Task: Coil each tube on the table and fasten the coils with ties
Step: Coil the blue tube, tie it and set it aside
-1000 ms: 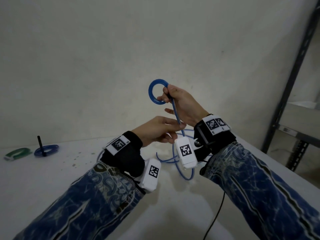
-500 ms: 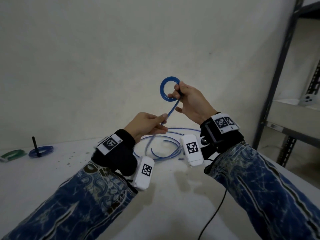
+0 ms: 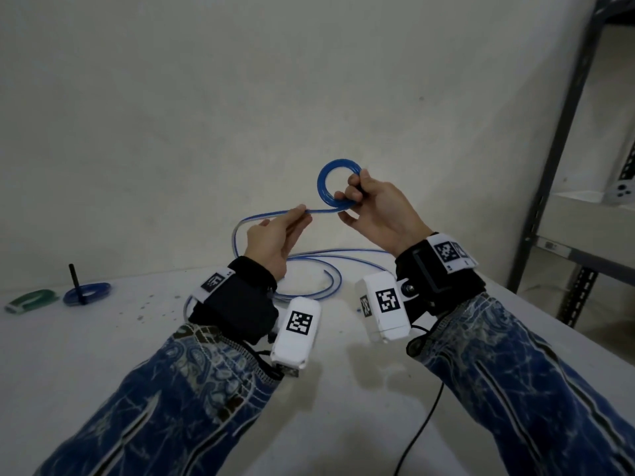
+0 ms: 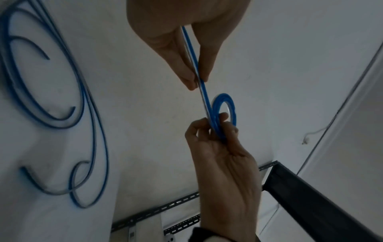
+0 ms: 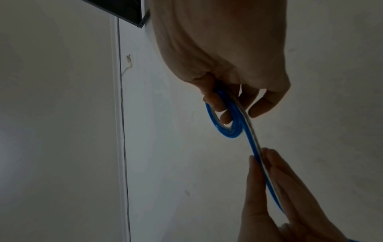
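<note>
A small blue coil [image 3: 326, 187] of tube is held up in front of the wall, pinched at its right side by my right hand [image 3: 371, 207]. From the coil the blue tube [image 3: 319, 211] runs left to my left hand [image 3: 275, 235], whose thumb and fingers pinch it. In the left wrist view that pinch [image 4: 196, 78] sits just above the coil [image 4: 225, 104]. The right wrist view shows the coil [image 5: 225, 131] hooked round my right fingers, with the tube [image 5: 259, 157] running down into the left fingers. The loose rest of the tube [image 3: 326, 269] lies in loops on the white table [image 3: 103, 338].
At the table's far left lie a finished blue coil [image 3: 88, 292] with a black tie [image 3: 76, 281] sticking up and a green coil [image 3: 31, 299]. A grey metal shelf rack [image 3: 563, 166] stands to the right. A black cable [image 3: 422, 427] hangs over the table's near edge.
My left hand has slid left along the tube, away from the coil, so the stretch between the hands now runs nearly level. The loose loops on the table have shifted.
</note>
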